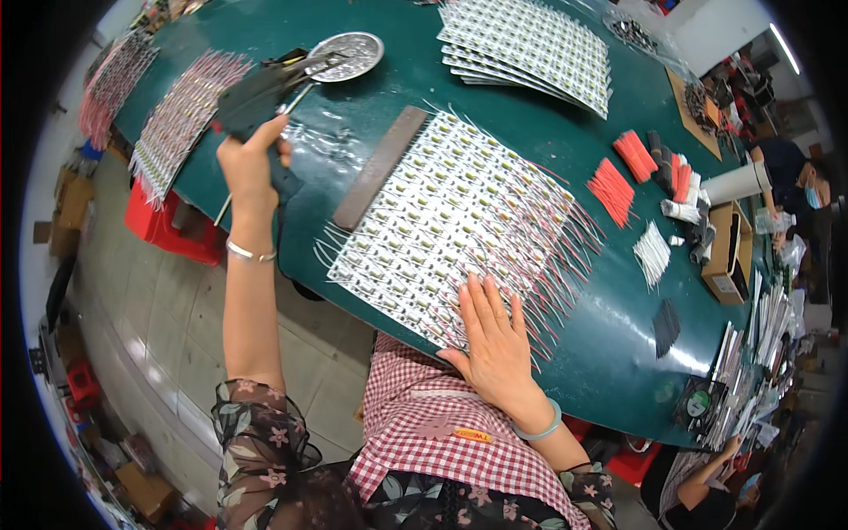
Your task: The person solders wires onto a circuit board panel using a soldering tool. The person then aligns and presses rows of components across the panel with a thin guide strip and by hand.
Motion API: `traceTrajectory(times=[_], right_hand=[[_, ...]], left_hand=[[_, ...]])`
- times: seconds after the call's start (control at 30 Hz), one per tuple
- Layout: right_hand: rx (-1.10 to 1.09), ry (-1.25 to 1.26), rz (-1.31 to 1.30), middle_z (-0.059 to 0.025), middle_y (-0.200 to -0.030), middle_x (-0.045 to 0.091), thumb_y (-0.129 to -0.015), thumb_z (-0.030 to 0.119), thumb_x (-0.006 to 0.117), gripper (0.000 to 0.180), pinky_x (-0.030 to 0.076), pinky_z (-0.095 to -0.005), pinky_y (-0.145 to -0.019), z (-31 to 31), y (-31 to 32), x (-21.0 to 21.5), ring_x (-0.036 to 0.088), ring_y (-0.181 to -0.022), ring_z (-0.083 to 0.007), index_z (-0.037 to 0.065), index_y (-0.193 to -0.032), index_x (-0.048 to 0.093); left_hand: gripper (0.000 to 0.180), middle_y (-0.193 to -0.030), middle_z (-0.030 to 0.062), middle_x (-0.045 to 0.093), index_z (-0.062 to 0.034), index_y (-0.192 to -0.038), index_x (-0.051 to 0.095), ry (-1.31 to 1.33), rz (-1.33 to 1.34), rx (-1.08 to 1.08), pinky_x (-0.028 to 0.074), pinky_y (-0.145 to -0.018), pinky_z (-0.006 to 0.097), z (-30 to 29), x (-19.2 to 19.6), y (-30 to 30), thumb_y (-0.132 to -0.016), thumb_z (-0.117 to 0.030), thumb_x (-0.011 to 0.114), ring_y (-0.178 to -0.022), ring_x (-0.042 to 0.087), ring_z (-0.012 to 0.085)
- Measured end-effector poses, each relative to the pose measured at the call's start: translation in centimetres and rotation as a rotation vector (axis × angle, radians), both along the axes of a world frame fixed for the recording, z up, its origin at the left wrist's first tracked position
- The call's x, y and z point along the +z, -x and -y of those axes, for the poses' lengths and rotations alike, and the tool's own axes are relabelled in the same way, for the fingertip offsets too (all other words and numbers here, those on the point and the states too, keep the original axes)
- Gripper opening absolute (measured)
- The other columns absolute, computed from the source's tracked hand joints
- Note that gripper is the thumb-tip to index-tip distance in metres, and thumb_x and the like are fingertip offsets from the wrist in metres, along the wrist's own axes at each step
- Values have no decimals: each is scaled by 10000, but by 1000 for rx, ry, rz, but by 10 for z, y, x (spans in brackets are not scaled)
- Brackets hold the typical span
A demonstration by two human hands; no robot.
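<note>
Green surface (565,132) bearing wired component sheet (442,212) near its front edge, right hand (495,340) flat and spread on it, left hand (250,163) clenched round soldering tool (256,97): likely snagged wires, scorched sheet.

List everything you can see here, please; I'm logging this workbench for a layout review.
table: one, dark green, centre
wired panel: one, white with red leads, table middle
stacked panels: one pile, white, far side
side panels: two, white and red, far left
metal bar: one, grey-brown, along panel edge
round dish: one, silver, far left-centre
red wire bundles: several, right of panel
white wire bundle: one, right
black tool: one, in left hand
left hand: fingers around tool
right hand: flat on wired panel
</note>
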State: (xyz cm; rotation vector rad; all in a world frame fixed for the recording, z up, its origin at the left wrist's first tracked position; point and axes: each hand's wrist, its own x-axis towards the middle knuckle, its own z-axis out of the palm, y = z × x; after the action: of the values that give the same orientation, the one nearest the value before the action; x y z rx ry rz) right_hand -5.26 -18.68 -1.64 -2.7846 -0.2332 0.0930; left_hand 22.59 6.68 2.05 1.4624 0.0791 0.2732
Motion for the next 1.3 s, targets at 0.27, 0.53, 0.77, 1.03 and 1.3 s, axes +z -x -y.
traceTrajectory(times=[0.27, 0.53, 0.77, 1.03, 1.3], right_hand=[[-45, -192, 115, -211, -1621, 297, -859, 369, 729, 880, 212, -584, -1197, 33, -1, 48, 242, -1517, -394, -38, -1532, 336], [82, 15, 8, -132, -1624, 325, -906, 469, 644, 818, 201, -546, -1214, 32, -35, 4, 247, -1520, -332, 31, -1540, 367], [1, -157, 87, -124, -1469, 507, -895, 304, 707, 573, 341, -518, -1132, 55, -23, 7, 430, -1386, -339, 19, -1367, 553], [151, -54, 236, -114, -1371, 587, -877, 211, 717, 431, 414, -453, -1057, 56, -54, 0, 512, -1307, -319, 53, -1268, 630], [-21, -376, 247, -154, -1282, 650, -861, 83, 723, 270, 453, -463, -1030, 76, -12, 7, 580, -1232, -354, -29, -1104, 687]], left_hand=[[210, -932, 152, 672, 109, -1047, 639, 404, -317, -244, 416, -486, 206, -62, -34, -1, -945, -74, 625, -610, 522, 104], [257, -913, 180, 680, 111, -1028, 645, 488, -483, -574, 422, -434, 198, -47, -49, -4, -963, -137, 640, -587, 542, 99], [281, -893, 133, 670, 68, -1024, 644, 294, -657, -575, 460, -432, 188, -42, -51, -27, -955, -201, 682, -561, 573, 88], [446, -759, 102, 654, 61, -920, 640, -369, -525, -257, 507, -450, 229, -12, -33, -11, -869, -355, 792, -535, 613, 113], [636, -830, 247, 717, 56, -886, 713, -1356, -336, -65, 543, -733, 449, 4, -22, 0, -869, -579, 685, -788, 711, 390]])
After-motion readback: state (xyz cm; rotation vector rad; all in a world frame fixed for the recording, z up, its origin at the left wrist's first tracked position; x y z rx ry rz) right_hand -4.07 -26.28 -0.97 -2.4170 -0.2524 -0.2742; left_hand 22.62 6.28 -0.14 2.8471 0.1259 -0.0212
